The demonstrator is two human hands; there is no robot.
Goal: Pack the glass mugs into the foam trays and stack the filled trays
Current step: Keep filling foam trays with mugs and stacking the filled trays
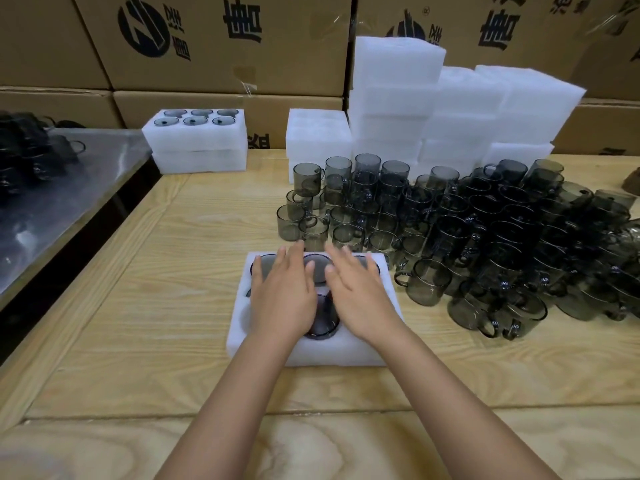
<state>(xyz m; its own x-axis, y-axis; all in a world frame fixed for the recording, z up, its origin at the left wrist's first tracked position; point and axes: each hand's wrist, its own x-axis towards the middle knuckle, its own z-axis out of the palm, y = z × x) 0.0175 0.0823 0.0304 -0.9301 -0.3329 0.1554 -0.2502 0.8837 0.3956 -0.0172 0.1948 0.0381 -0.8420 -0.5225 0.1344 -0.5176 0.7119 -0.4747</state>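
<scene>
Now left hand [282,299] and right hand [360,303] lie flat, fingers straight, on smoky round mugs [320,318] in one white foam tray [311,355], centre frame; two stacked trays [199,148] upper left.

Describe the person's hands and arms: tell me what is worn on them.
Nothing is worn. The left hand and the right hand are bare, without gloves, and no rings show on the visible fingers. Both forearms are bare to the picture's bottom edge: no sleeves, watch or bracelet.
</scene>
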